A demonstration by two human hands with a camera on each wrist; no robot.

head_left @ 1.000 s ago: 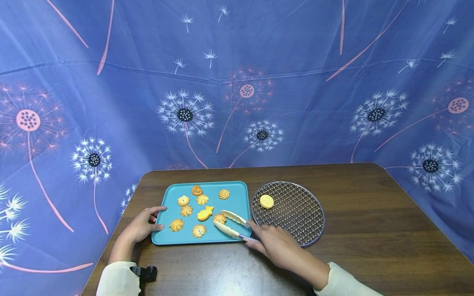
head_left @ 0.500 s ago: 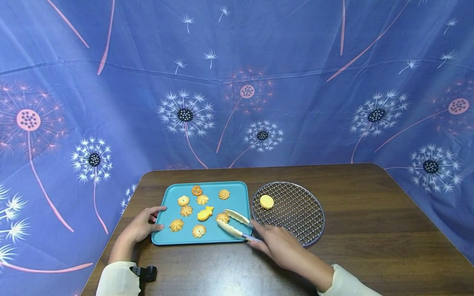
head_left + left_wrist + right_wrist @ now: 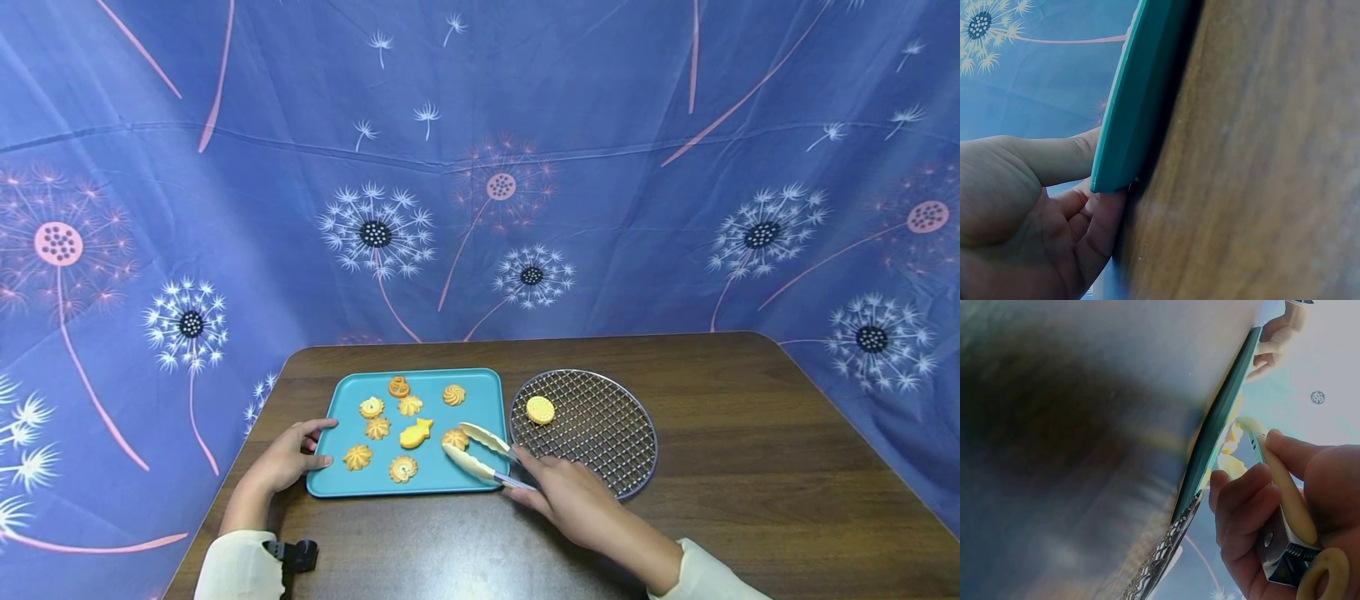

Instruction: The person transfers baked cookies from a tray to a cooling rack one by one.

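A turquoise tray (image 3: 480, 400) holds several cookies, among them a yellow fish-shaped one (image 3: 415, 434) and a pretzel (image 3: 399, 386). My left hand (image 3: 285, 458) grips the tray's left edge, thumb over the rim and fingers curled beneath it in the left wrist view. In my right hand (image 3: 568, 500) are cream-tipped metal tongs (image 3: 471, 463), their arms spread. The tong tips lie on either side of a fluted brown cookie (image 3: 452, 437) near the tray's right side; whether they squeeze it I cannot tell. The right wrist view shows the tongs' handle (image 3: 1294, 512) within the curled fingers.
To the tray's right lies a round wire rack (image 3: 600, 417), with a round yellow cookie (image 3: 540, 409) on its left part. Both rest on a brown wooden table (image 3: 750, 467). Blue dandelion-print cloth (image 3: 615, 217) hangs behind the table.
The tongs and my right hand have shifted slightly to the right. The fluted cookie between the tips has moved the same way, a little farther back. My left hand stays put.
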